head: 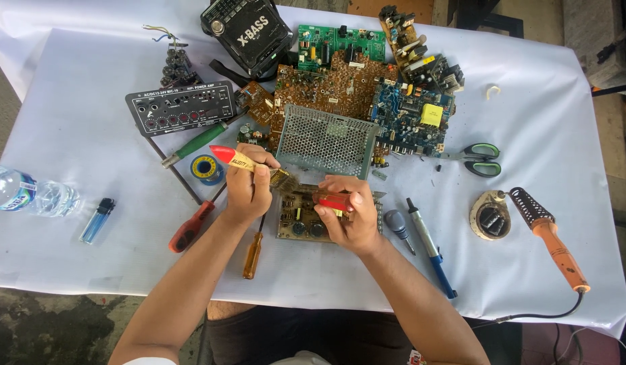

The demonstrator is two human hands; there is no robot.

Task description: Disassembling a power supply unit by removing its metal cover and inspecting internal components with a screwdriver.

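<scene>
Left hand [249, 186] grips a brush [249, 162]; right hand [347, 216] clenches, seemingly, a red-handled tool [333, 201] over the crowded circuit board [296, 220]; bare cloth [83, 135] lies leftward.

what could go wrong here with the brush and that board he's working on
1. The left hand works a red-handled brush against the small circuit board; stiff strokes might bend or loosen parts.
2. The right hand holds a red-handled tool over the board; a slip could scratch it or jab the fingers.
3. The soldering iron lies off its stand on the white cloth; if hot, it might scorch it.
</scene>
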